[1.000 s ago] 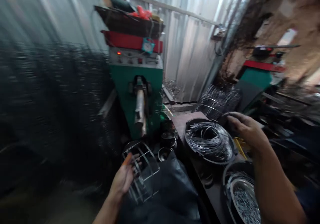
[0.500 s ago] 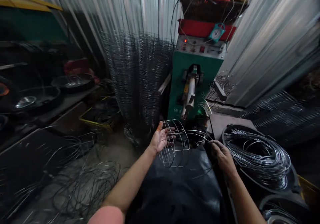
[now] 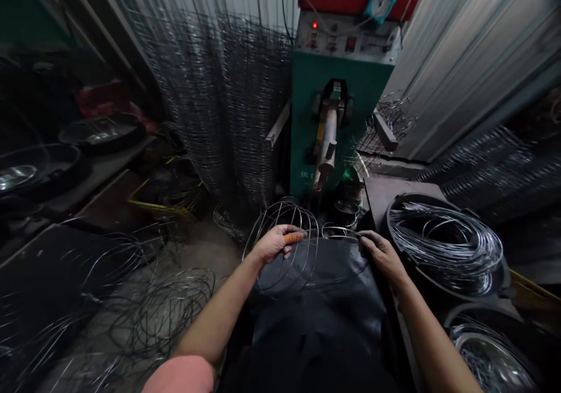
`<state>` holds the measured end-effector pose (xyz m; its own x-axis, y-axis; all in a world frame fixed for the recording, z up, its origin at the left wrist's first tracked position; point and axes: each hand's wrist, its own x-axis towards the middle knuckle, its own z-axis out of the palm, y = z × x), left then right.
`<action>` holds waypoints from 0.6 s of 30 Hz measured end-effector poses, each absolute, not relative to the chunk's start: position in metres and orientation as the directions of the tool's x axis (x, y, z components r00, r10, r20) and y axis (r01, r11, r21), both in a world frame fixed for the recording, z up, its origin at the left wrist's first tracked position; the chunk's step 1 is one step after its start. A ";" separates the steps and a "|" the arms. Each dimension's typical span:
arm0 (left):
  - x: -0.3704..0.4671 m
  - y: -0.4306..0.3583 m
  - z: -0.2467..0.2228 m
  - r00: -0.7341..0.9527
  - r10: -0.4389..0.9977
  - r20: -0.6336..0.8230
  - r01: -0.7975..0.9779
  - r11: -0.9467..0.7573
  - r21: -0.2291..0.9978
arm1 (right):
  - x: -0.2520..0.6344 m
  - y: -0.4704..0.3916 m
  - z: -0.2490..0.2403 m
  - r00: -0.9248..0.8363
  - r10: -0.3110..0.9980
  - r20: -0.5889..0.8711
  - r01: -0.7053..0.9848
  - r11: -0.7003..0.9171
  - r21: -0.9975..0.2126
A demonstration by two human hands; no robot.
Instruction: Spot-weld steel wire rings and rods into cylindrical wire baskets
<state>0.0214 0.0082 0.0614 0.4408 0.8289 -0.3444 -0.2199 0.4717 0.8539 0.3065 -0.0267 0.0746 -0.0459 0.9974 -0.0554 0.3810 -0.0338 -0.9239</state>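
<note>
Over the black apron [image 3: 322,317], the left hand [image 3: 275,244] pinches the curved silvery wire frame [image 3: 312,229], while the right hand [image 3: 382,254] pinches a thin bent metal wire [image 3: 339,227] to its right. Beside the right arm sits a round black tub [image 3: 442,276] of coiled shiny wire [image 3: 451,241]; farther off stands the green metal machine [image 3: 302,112].

Dim, cool light glances off the corrugated grey metal wall [image 3: 460,65]; deep shadow fills both sides. A small round red lamp [image 3: 314,25] glows. Motion blur softens the edges, where wide-angle distortion stretches shapes.
</note>
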 end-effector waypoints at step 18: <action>-0.002 -0.007 0.055 0.403 0.860 -0.311 -0.458 0.484 0.745 | 0.244 -0.006 0.100 -0.417 0.899 0.136 0.619 0.391 -0.681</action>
<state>-0.0020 -0.0072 0.0547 0.4033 0.8605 -0.3114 -0.4579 0.4844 0.7454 0.2441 -0.0064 0.0996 -0.4172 0.8985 0.1362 0.6189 0.3907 -0.6814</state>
